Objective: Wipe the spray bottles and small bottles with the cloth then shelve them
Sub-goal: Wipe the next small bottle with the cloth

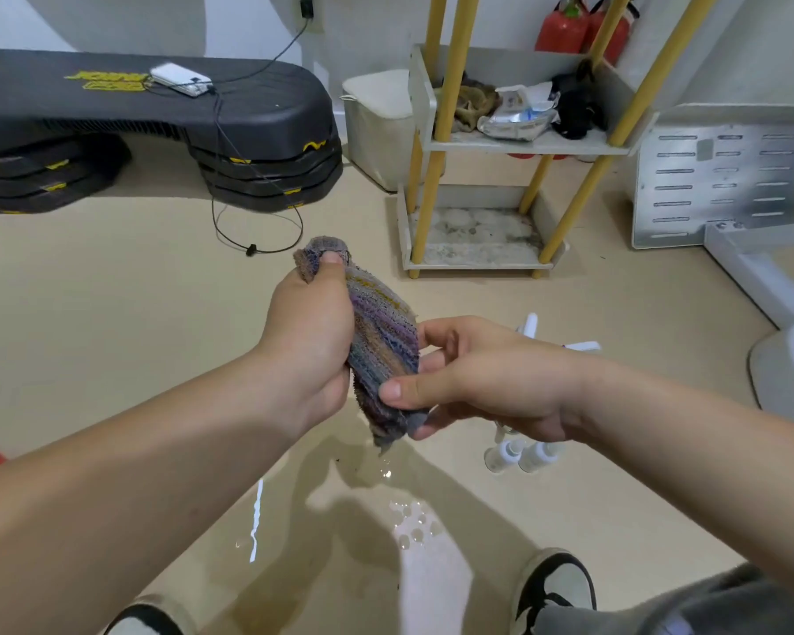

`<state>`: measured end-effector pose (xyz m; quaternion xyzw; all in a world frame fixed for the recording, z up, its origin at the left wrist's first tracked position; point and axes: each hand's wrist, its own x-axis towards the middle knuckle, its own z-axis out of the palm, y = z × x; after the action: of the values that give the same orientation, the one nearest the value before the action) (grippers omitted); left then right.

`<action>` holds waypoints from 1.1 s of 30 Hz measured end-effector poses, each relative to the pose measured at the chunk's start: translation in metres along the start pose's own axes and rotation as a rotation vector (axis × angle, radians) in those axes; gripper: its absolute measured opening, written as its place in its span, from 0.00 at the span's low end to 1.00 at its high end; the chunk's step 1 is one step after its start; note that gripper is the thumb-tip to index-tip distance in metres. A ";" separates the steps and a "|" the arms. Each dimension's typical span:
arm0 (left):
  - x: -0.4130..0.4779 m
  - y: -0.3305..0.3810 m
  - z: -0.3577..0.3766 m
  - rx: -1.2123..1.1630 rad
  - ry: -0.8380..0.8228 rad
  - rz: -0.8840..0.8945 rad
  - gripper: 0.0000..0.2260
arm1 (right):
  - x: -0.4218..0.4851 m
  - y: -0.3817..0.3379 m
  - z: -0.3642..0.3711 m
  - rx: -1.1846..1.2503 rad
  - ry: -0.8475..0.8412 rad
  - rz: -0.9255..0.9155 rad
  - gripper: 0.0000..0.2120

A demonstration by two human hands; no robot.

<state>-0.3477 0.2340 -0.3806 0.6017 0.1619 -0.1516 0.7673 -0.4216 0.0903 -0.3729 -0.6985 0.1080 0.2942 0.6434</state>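
- Grip: left hand point(308, 332) and right hand point(477, 378) both curl tight round the striped purple-grey terry cloth point(381, 341), long axis near vertical.
- Small clear plastic bottles point(539, 456): on the floor point(157, 359), beneath the right hand, which is nearer.

Centre: striped woven cloth point(383, 346) between left hand point(308, 341) and right hand point(487, 382) (both grip it), above beige floor point(111, 313). Small clear plastic bottles point(523, 456) on floor under right hand; white spray bottles point(530, 325) just behind it. Yellow-legged shelf rack point(569, 143) behind right, black plastic step platform point(157, 107) behind left.
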 end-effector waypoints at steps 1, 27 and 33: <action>0.002 0.000 -0.002 0.026 -0.024 0.018 0.11 | 0.001 0.000 -0.001 0.012 0.046 -0.014 0.20; 0.008 0.002 -0.015 0.313 -0.072 0.262 0.11 | -0.003 -0.005 -0.014 0.278 -0.246 0.028 0.17; 0.007 0.012 -0.014 0.246 -0.153 0.200 0.09 | -0.005 -0.007 -0.018 0.245 -0.078 0.029 0.05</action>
<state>-0.3375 0.2502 -0.3763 0.6908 0.0224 -0.1386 0.7093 -0.4175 0.0732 -0.3643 -0.6010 0.1279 0.3150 0.7234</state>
